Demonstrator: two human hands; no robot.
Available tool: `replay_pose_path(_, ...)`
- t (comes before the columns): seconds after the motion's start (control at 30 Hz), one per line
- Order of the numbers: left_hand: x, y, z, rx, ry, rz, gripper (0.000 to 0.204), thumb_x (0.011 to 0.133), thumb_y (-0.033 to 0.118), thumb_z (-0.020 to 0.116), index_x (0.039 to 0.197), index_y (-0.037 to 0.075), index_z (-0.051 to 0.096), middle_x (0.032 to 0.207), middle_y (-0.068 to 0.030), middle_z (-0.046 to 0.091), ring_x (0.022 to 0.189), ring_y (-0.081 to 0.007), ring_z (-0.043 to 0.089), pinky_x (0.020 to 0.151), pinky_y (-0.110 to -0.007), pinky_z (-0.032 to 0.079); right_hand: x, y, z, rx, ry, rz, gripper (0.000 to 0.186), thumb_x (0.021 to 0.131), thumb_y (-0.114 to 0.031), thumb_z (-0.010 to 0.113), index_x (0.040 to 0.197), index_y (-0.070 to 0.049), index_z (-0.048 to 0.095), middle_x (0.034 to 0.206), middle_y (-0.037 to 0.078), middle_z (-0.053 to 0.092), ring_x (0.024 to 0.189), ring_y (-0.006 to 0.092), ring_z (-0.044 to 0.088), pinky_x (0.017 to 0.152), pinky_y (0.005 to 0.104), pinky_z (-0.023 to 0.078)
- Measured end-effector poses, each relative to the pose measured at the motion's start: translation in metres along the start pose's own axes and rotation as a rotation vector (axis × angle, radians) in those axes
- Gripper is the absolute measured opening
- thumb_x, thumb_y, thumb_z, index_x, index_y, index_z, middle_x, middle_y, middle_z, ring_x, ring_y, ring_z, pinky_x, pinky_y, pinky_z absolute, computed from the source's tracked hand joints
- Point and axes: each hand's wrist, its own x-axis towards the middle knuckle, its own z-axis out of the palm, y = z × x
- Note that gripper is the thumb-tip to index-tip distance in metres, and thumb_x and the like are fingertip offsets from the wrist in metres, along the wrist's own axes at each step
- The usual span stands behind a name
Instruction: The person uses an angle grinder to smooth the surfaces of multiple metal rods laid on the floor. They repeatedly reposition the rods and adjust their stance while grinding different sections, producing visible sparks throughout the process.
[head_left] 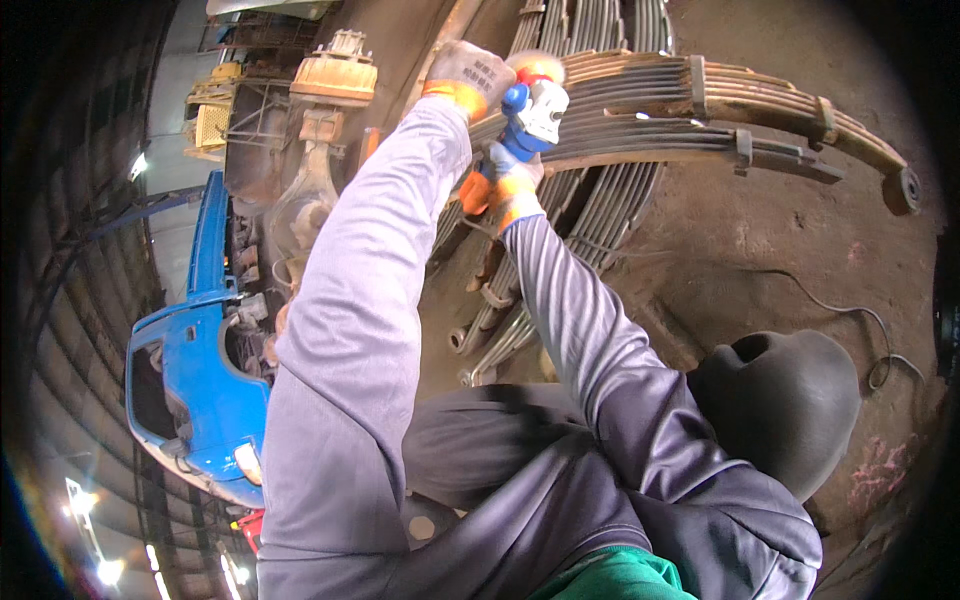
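A blue and white angle grinder [540, 112] is in both my gloved hands, over a stack of curved leaf springs [640, 90]. My right hand [512, 178] wraps around the grinder's body. My left hand [468, 75] is closed at the blue side grip beside the tool's head; its fingertips are turned from view. At the far end, the red and whitish disc [538, 68] is smeared by motion. It lies against or just above the spring leaves, and I cannot tell which. An orange part [475, 192] shows beside my right wrist.
More leaf spring packs [600, 215] lie crosswise underneath. To the left stand a rusty axle with a drum [335, 78] and a blue vehicle cab part [205, 370]. A cable [850, 308] trails over the dirt floor at right, near a dark rounded shape [790, 410].
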Motion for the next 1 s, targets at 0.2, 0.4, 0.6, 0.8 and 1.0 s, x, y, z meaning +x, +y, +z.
replay_pose_path(0.2,-0.044,0.01,0.013,-0.345,0.171,-0.115,0.018,0.089,0.018,0.065,0.101,0.017,0.079,0.093,-0.0083,0.079,0.09,-0.0286,0.077,0.075,-0.043,0.06,-0.026,-0.073,-0.031,-0.464,-0.035,-0.133,0.04,0.067,-0.008,0.079,0.106,-0.007,0.068,0.088,0.006,0.073,0.076,0.0194,0.07,0.074,0.0361,0.057)
replay_pose_path(0.4,-0.009,0.08,0.113,-1.422,0.8,-0.479,0.031,0.086,0.031,0.075,0.111,0.013,0.072,0.098,-0.0129,0.077,0.094,-0.0341,0.075,0.087,-0.044,0.057,-0.001,-0.203,-0.015,-1.711,-0.209,-0.733,0.049,0.061,-0.031,0.087,0.103,-0.014,0.069,0.099,0.011,0.076,0.092,0.0285,0.075,0.087,0.0398,0.059)
replay_pose_path(0.6,0.04,0.174,0.073,-1.951,0.395,-0.618,0.039,0.088,0.045,0.072,0.105,0.01,0.076,0.099,-0.0158,0.077,0.096,-0.0334,0.075,0.085,-0.043,0.057,0.001,-0.287,0.049,-2.609,-0.474,-1.124,0.06,0.07,-0.043,0.085,0.122,-0.018,0.069,0.109,0.013,0.076,0.103,0.0349,0.073,0.088,0.0456,0.056)
replay_pose_path(0.8,0.035,0.183,0.046,-2.03,0.525,-0.811,0.04,0.087,0.053,0.07,0.091,0.015,0.079,0.083,-0.0136,0.077,0.082,-0.0369,0.075,0.076,-0.047,0.058,0.008,-0.287,0.074,-2.828,-0.449,-1.152,0.053,0.07,-0.038,0.08,0.118,-0.019,0.069,0.108,0.012,0.076,0.103,0.0352,0.072,0.088,0.0462,0.056)
replay_pose_path(1.0,0.037,0.179,0.071,-1.987,0.416,-0.737,0.043,0.086,0.052,0.072,0.105,0.015,0.077,0.099,-0.0122,0.078,0.096,-0.0335,0.074,0.087,-0.046,0.057,0.025,-0.267,0.077,-2.844,-0.435,-0.983,0.05,0.071,-0.037,0.077,0.117,-0.018,0.071,0.109,0.015,0.076,0.104,0.0359,0.072,0.09,0.0457,0.056)
